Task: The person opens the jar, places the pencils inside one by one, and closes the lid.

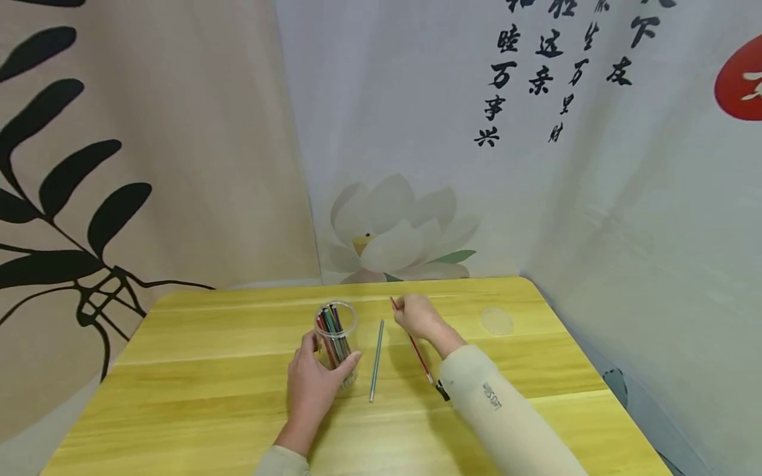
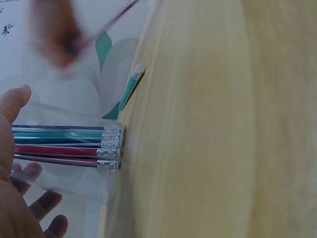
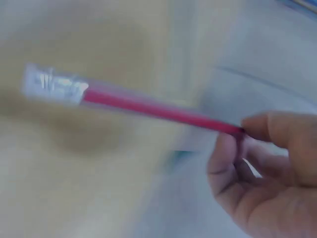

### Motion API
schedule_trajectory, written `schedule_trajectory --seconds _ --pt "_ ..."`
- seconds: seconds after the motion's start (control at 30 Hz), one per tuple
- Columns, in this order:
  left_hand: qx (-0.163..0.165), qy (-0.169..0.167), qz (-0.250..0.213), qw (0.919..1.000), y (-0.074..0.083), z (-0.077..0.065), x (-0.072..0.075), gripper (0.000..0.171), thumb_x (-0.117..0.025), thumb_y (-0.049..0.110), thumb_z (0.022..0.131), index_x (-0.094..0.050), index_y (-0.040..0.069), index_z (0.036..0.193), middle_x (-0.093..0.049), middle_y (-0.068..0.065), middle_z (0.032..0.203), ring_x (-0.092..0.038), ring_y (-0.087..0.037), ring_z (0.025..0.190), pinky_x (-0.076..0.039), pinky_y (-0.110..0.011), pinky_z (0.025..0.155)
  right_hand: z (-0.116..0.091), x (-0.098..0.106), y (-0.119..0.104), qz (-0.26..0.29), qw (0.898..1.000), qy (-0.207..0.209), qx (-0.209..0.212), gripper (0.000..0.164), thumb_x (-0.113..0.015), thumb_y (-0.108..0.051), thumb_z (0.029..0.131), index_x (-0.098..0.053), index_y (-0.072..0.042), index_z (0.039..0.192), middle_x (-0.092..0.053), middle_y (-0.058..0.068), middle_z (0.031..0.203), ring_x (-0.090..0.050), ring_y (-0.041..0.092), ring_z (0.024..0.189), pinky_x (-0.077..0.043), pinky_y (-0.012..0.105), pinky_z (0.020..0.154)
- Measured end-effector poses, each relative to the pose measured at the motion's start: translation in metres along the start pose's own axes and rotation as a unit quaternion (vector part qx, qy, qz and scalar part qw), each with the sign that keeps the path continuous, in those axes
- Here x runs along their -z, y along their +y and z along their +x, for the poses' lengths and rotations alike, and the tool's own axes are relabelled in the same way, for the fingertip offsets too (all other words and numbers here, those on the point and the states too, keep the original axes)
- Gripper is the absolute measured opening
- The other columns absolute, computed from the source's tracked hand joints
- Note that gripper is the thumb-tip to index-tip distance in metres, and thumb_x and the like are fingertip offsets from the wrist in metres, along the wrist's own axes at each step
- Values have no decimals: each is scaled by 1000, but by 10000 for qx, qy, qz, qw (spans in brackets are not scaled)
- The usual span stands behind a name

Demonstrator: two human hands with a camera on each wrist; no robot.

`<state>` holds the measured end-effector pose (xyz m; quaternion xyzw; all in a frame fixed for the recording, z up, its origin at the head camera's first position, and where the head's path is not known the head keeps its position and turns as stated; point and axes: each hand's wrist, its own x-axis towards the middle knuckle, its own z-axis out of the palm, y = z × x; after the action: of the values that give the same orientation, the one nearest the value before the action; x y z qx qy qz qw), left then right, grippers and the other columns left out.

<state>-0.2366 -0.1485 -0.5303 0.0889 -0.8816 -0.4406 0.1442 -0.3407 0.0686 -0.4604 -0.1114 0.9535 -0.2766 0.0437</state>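
A clear plastic jar (image 1: 336, 320) stands upright on the table, with several pencils (image 1: 333, 334) inside, red, green and dark. My left hand (image 1: 315, 383) grips the jar's side, thumb and fingers around it; the left wrist view shows the silver ferrules of the pencils at the jar's bottom. My right hand (image 1: 419, 317) pinches a red pencil (image 3: 153, 108) near one end, above the table, its ferrule end pointing away from the fingers. Between the jar and my right hand a teal pencil (image 1: 377, 360) lies on the table.
A clear round lid (image 1: 497, 321) lies on the yellow wooden table (image 1: 208, 383), to the right of my right hand. Beside the right sleeve shows a small black object (image 1: 442, 390), too small to make out. A printed curtain (image 1: 405, 132) hangs behind the table.
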Motion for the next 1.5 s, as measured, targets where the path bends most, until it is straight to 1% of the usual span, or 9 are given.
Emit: schedule_trajectory --seconds 0.1,0.23,0.33,0.43,0.5,0.67,0.77,1.0,1.5 --pt "-21 46 -65 10000 1 0 1 100 -89 65 78 -49 10 151 -67 -18 133 -66 -36 115 -56 -54 92 -18 38 -42 649 9810 1419 1156 23 -59 -8 107 -69 -1 127 -73 11 98 -62 18 75 -54 31 67" --pt "9 85 -51 10000 0 -1 0 97 -91 62 77 -51 10 150 -68 -17 131 -67 -34 110 -57 -51 87 -43 71 -89 1470 9002 2973 2822 43 -62 -6 107 -55 -3 149 -74 14 106 -72 25 88 -61 38 77" --pt "67 53 -38 10000 0 -1 -1 95 -92 58 78 -51 12 150 -67 -17 131 -67 -34 110 -56 -50 86 -53 73 -110 1946 8392 3386 3784 49 -65 -2 105 -50 -2 152 -74 18 107 -75 28 95 -63 38 81" --pt "70 19 -59 10000 -1 -2 -2 93 -92 57 78 -51 12 150 -67 -17 132 -66 -35 115 -55 -53 89 -52 60 -116 2135 8184 3327 4171 44 -67 1 103 -54 0 145 -74 20 105 -76 29 96 -64 34 81" --pt "53 1 -102 9999 -1 -2 -2 93 -92 58 79 -51 13 149 -67 -17 132 -65 -37 118 -55 -55 92 -49 47 -114 1972 8291 3155 4173 43 -68 1 102 -56 -1 144 -76 19 104 -77 26 94 -64 30 82" --pt "-82 -57 -143 9998 -2 -3 -3 95 -88 64 80 -50 12 150 -66 -19 135 -64 -40 123 -54 -59 95 -45 11 -99 871 8830 2428 3921 40 -70 -3 103 -61 -4 142 -78 11 102 -77 19 88 -62 25 75" --pt "-180 -76 -125 9997 -2 -4 -2 96 -86 67 81 -50 12 151 -66 -19 137 -63 -42 124 -54 -60 96 -46 -3 -92 119 8991 2236 3762 34 -74 -8 101 -67 -7 135 -80 6 103 -76 16 88 -61 29 77" --pt "-279 -35 -169 9995 0 -3 -1 95 -87 64 81 -49 12 151 -66 -19 136 -64 -41 123 -55 -59 96 -46 -6 -92 -631 9035 2115 3675 15 -76 -17 100 -83 -14 113 -84 -3 101 -69 13 77 -55 31 75" --pt "-171 -55 -230 9996 -2 -2 -1 97 -86 67 80 -49 12 151 -65 -20 137 -64 -42 125 -55 -59 96 -47 12 -100 -839 9285 1113 3441 18 -69 -9 104 -83 -10 114 -83 2 109 -77 18 97 -62 33 86"
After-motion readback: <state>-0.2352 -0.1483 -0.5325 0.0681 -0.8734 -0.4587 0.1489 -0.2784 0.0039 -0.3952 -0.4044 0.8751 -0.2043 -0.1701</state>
